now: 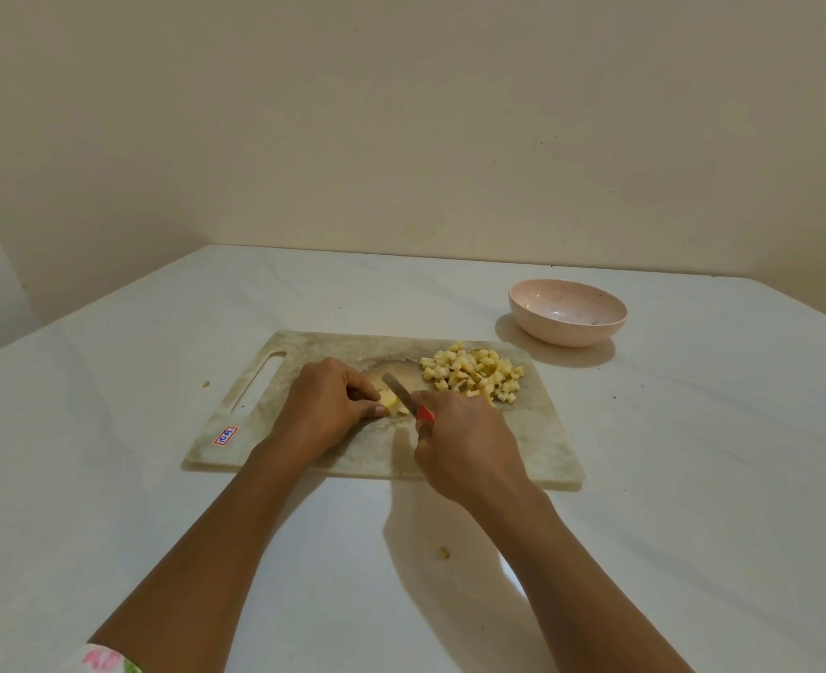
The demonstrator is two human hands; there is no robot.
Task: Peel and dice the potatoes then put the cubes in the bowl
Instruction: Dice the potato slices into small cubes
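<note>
- The left hand [326, 405] pinches the last potato piece [390, 400] mid-board; the right hand [464, 444] grips the red-handled knife [403, 395], blade on that piece
- A pile of cubes [474, 374] lies near the cutting board's [304, 352] far right corner; the bowl [567, 311] beyond holds none, so dicing looks nearly finished and transfer remains
- The left fingers hide most of the piece; whether skin remains is unclear

text: small red-bordered sticker [226, 435] | on: cutting board [537, 439], near corner | reads: blue characters — perhaps "10A" — unclear
</note>
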